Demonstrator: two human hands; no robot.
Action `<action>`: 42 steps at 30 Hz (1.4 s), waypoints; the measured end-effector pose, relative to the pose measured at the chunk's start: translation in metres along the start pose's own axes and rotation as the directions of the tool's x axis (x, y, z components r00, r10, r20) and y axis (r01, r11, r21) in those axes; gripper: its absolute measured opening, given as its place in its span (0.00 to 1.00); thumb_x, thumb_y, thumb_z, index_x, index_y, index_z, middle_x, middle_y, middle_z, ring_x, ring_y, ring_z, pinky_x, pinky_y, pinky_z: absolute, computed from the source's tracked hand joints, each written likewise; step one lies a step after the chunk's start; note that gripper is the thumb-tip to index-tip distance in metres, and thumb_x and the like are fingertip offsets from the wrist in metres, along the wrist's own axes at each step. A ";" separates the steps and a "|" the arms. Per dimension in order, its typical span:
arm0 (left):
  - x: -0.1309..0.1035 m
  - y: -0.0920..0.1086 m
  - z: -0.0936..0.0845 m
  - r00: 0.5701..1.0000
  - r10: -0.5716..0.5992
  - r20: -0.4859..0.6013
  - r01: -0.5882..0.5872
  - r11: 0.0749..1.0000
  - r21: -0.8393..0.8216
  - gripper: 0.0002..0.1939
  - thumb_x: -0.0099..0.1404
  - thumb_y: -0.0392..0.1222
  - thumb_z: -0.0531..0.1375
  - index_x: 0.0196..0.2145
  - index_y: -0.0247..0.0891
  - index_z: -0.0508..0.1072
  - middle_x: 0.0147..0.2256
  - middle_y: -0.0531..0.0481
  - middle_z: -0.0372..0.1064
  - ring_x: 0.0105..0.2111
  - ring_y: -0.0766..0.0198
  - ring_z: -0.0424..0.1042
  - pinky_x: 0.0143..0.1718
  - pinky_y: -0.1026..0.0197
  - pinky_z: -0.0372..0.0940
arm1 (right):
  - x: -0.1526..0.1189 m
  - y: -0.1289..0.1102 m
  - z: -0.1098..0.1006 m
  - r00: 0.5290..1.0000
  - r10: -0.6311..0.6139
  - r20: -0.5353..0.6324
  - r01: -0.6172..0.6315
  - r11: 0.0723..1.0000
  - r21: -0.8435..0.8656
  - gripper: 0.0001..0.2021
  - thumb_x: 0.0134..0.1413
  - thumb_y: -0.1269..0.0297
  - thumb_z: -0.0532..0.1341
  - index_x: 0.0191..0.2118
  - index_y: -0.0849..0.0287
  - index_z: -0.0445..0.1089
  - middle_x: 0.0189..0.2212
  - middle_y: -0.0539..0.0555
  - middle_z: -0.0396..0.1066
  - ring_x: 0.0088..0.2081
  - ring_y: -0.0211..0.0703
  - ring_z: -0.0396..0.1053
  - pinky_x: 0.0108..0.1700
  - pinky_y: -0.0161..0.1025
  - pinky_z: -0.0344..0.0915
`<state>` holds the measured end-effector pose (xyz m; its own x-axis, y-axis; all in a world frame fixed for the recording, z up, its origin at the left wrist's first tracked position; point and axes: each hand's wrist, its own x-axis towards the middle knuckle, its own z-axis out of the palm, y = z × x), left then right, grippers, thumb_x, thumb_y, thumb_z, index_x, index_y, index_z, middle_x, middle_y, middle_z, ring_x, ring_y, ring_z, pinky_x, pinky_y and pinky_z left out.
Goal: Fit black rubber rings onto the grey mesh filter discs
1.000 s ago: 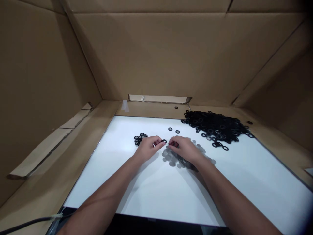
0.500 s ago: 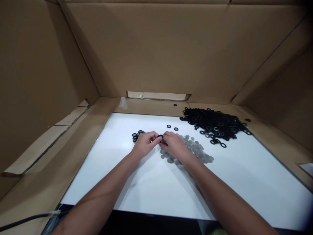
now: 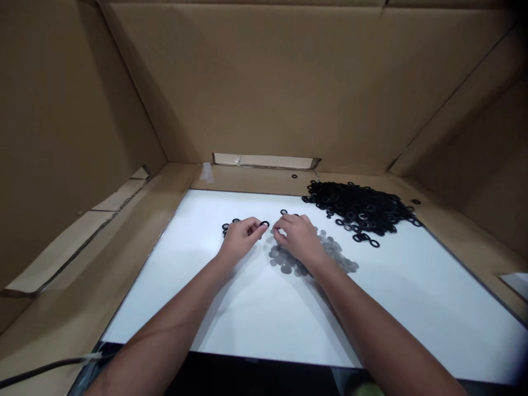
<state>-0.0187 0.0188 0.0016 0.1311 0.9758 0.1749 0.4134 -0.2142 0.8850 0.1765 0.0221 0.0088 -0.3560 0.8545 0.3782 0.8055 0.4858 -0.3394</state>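
Note:
My left hand (image 3: 239, 238) pinches a black rubber ring (image 3: 266, 223) between thumb and fingertips, above the white board. Just to its right, my right hand (image 3: 300, 236) has thumb and fingers drawn together; whatever may be in the pinch is too small to make out. Below and beside the right hand lies a spread of small grey discs (image 3: 286, 269), partly covered by that hand. A black ring with a grey centre (image 3: 284, 212) rests beyond the fingers, with another mostly hidden. Several similar rings (image 3: 225, 226) lie behind my left hand.
A large heap of black rings (image 3: 363, 206) sits at the back right, with a few loose ones (image 3: 374, 243) at its near edge. Cardboard walls (image 3: 256, 82) enclose the white board (image 3: 247, 308). A black cable (image 3: 45, 366) runs in at lower left.
My hands have moved apart from where they met. The left has drawn slightly left with the black ring, and the right has shifted a little to the right.

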 end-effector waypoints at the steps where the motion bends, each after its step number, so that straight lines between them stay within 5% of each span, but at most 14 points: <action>1: 0.001 -0.001 0.000 0.999 -0.043 0.011 0.043 0.999 -0.030 0.17 0.63 0.56 0.62 0.30 0.38 0.75 0.24 0.53 0.72 0.26 0.67 0.68 0.30 0.65 0.62 | -0.001 0.002 -0.001 0.999 0.031 -0.031 -0.030 0.999 0.043 0.09 0.62 0.68 0.57 0.34 0.58 0.74 0.36 0.54 0.76 0.37 0.44 0.71 0.45 0.43 0.59; 5: 0.003 -0.006 0.007 0.971 -0.203 0.129 0.227 0.948 -0.222 0.18 0.59 0.56 0.67 0.30 0.35 0.76 0.27 0.47 0.77 0.27 0.62 0.75 0.35 0.60 0.71 | -0.007 0.002 -0.002 0.985 0.138 -0.108 -0.113 0.970 0.214 0.09 0.62 0.65 0.57 0.34 0.56 0.74 0.34 0.52 0.75 0.33 0.40 0.71 0.36 0.36 0.64; 11: 0.003 -0.004 0.017 0.912 -0.246 0.329 0.386 0.787 -0.481 0.24 0.49 0.56 0.74 0.33 0.32 0.78 0.28 0.44 0.79 0.29 0.60 0.79 0.38 0.57 0.73 | -0.010 -0.006 -0.001 0.980 0.169 -0.100 -0.123 0.924 0.363 0.07 0.61 0.64 0.59 0.34 0.55 0.74 0.31 0.50 0.76 0.29 0.39 0.70 0.33 0.35 0.64; 15: 0.001 -0.002 0.016 0.893 -0.289 0.345 0.440 0.722 -0.534 0.25 0.47 0.55 0.75 0.34 0.31 0.78 0.29 0.43 0.79 0.29 0.62 0.79 0.39 0.58 0.74 | -0.012 -0.007 -0.002 0.974 0.190 -0.123 -0.130 0.915 0.383 0.07 0.60 0.65 0.58 0.34 0.56 0.73 0.31 0.50 0.75 0.30 0.39 0.71 0.34 0.35 0.65; 19: 0.000 -0.003 0.015 0.903 -0.307 0.300 0.427 0.713 -0.556 0.23 0.49 0.53 0.75 0.32 0.31 0.77 0.29 0.43 0.79 0.29 0.62 0.78 0.39 0.58 0.74 | -0.013 -0.008 -0.004 0.974 0.184 -0.131 -0.122 0.915 0.385 0.06 0.59 0.65 0.59 0.33 0.55 0.73 0.29 0.49 0.74 0.29 0.39 0.71 0.33 0.35 0.65; 30: -0.003 0.004 0.016 0.949 -0.134 0.285 0.286 0.743 -0.605 0.21 0.55 0.54 0.71 0.35 0.33 0.78 0.32 0.46 0.78 0.33 0.62 0.78 0.41 0.58 0.73 | -0.014 -0.012 -0.007 0.974 0.140 -0.177 -0.086 0.955 0.283 0.05 0.59 0.63 0.60 0.35 0.55 0.72 0.33 0.51 0.74 0.31 0.40 0.71 0.35 0.38 0.65; 37: -0.002 0.003 0.014 0.966 -0.079 0.244 0.206 0.806 -0.554 0.20 0.56 0.55 0.70 0.36 0.34 0.79 0.31 0.46 0.78 0.33 0.61 0.77 0.41 0.56 0.73 | -0.012 -0.006 -0.004 0.952 0.307 0.001 -0.238 0.734 0.637 0.08 0.57 0.58 0.64 0.39 0.55 0.73 0.32 0.51 0.76 0.34 0.43 0.73 0.32 0.37 0.67; 42: -0.003 0.003 0.013 0.973 -0.058 0.224 0.167 0.847 -0.504 0.19 0.56 0.55 0.70 0.34 0.34 0.80 0.31 0.46 0.78 0.33 0.61 0.77 0.42 0.57 0.73 | -0.012 -0.007 -0.006 0.950 0.285 0.131 -0.287 0.620 0.730 0.09 0.57 0.57 0.64 0.39 0.55 0.74 0.30 0.50 0.75 0.30 0.40 0.71 0.29 0.35 0.66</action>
<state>-0.0063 0.0148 -0.0012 0.3049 0.9521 0.0221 -0.0822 0.0032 0.9966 0.1782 0.0074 0.0115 -0.1707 0.9739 0.1498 0.2556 0.1906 -0.9478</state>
